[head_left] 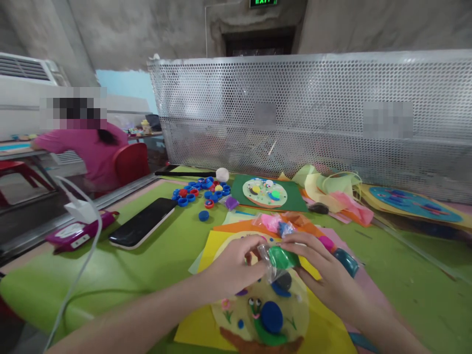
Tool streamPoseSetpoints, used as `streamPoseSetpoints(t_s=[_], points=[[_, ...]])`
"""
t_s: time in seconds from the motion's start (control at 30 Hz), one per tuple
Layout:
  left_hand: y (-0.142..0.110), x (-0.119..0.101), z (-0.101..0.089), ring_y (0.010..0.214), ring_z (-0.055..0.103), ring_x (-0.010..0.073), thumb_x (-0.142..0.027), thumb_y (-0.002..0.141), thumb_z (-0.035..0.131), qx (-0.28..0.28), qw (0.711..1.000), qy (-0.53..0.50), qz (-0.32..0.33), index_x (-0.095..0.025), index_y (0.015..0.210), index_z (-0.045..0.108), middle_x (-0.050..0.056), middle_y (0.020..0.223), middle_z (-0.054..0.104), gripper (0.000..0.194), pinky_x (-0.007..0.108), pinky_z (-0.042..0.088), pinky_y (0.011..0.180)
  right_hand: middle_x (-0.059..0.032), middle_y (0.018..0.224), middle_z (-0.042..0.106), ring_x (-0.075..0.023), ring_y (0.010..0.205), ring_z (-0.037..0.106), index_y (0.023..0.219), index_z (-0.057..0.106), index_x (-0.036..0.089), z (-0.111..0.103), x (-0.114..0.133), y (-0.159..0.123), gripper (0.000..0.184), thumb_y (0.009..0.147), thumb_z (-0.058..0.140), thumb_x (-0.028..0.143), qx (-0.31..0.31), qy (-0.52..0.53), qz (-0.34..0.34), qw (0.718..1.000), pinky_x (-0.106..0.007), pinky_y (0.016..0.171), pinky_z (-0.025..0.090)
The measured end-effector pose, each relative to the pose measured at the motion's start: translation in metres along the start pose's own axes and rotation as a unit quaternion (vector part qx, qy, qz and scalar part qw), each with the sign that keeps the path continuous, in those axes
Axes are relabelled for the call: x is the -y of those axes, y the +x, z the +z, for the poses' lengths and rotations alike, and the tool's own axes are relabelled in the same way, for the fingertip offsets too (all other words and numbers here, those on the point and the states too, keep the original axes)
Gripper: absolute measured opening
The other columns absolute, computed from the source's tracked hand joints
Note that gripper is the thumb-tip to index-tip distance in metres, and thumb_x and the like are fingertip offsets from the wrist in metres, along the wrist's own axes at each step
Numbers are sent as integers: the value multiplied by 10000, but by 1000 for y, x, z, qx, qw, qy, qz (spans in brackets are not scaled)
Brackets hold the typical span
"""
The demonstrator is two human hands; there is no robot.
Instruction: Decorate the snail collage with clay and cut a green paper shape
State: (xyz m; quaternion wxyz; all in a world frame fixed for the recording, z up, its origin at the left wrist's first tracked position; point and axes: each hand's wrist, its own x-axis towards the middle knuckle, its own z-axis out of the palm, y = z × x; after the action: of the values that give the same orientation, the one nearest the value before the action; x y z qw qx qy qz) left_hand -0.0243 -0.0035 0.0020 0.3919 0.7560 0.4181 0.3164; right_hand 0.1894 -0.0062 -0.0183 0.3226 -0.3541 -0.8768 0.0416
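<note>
Head view: near the front edge of the table [158,268], above the yellow sheet [195,319], your left hand [239,265] pinches the clear wrapping of the green packet [280,257]; your right hand [328,270] grips its other end. Probably light, soft and slippery, so best held by loose film

green clay packet [282,256] — clear crinkled plastic around a bright green lump | held up between both hands, fingers touching its two sides — above the yellow-sheet picture [263,324]
</note>
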Motion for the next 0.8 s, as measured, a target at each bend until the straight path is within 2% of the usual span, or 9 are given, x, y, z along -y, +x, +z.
streamPoseSetpoints(t_s=[0.1, 0.17, 0.23, 0.33, 0.4, 0.47, 0.6, 0.7, 0.8], points=[[2, 2, -3, 651, 492, 123, -132, 765, 452, -1, 1000, -13, 5, -187, 816, 566, -20, 733, 545, 137, 238, 387, 598, -12, 1161, 511, -148, 1095, 511, 1150, 454, 337, -3, 3, -1, 400, 821, 461, 111, -1, 3, 18, 1000, -298, 914, 457], [2, 2, -3, 657, 506, 125, -147, 780, 471, -25, 999, -17, 11, -195, 858, 540, -20, 746, 557, 115, 240, 389, 597, -17, 1157, 504, -152, 1091, 511, 1143, 447, 335, -4, 6, -1, 387, 819, 475, 125, -13, 0, 34, 999, -302, 906, 460], [2, 3, -3, 689, 520, 130, -182, 791, 514, -82, 996, -5, 35, -202, 895, 494, -14, 783, 560, 108, 247, 401, 617, -25, 1140, 503, -164, 1084, 511, 1137, 442, 330, -4, 7, -1, 380, 812, 489, 140, -25, -8, 45, 999, -318, 896, 467], [-1, 4, -1, 745, 528, 136, -192, 797, 554, -163, 980, 43, 105, -207, 942, 466, -2, 839, 558, 170, 264, 425, 688, -32, 1112, 508, -177, 1045, 530, 1141, 437, 330, -2, 6, -1, 394, 799, 506, 147, -42, -25, 50, 998, -337, 862, 485], [-4, 4, 0, 786, 550, 137, -160, 806, 551, -159, 975, 59, 146, -214, 1058, 467, 0, 865, 587, 271, 272, 435, 751, -42, 1110, 508, -186, 1027, 539, 1156, 431, 323, 0, 4, -1, 410, 794, 510, 147, -48, -32, 43, 997, -349, 845, 494], [-6, 3, 0, 845, 580, 140, -154, 827, 546, -136, 977, 44, 158, -238, 1229, 390, -7, 882, 631, 439, 285, 432, 822, -58, 1121, 503, -203, 1039, 534, 1168, 424, 305, 1, 3, -2, 423, 788, 514, 141, -47, -39, 35, 997, -366, 837, 497], [-6, 1, -1, 921, 605, 168, -232, 825, 594, -150, 983, -3, 107, -262, 1391, 185, -17, 872, 687, 698, 328, 423, 894, -88, 1101, 510, -234, 1046, 532, 1151, 446, 267, 2, 6, -3, 389, 790, 507, 134, -54, -64, 12, 996, -395, 818, 506], [-5, 0, 0, 942, 602, 207, -278, 766, 662, -152, 987, -12, 40, -242, 1416, 143, -12, 811, 703, 832, 368, 429, 891, -96, 1057, 544, -236, 1019, 551, 1113, 484, 237, 2, 12, 0, 336, 795, 492, 128, -57, -84, -14, 995, -394, 801, 520], [-4, 0, 0, 918, 601, 219, -280, 732, 690, -161, 986, -28, 18, -230, 1421, 137, -23, 733, 696, 885, 394, 420, 899, -99, 1029, 575, -239, 1015, 555, 1131, 497, 213, 3, 16, 2, 341, 801, 486, 125, -57, -110, -43, 991, -397, 800, 527]])
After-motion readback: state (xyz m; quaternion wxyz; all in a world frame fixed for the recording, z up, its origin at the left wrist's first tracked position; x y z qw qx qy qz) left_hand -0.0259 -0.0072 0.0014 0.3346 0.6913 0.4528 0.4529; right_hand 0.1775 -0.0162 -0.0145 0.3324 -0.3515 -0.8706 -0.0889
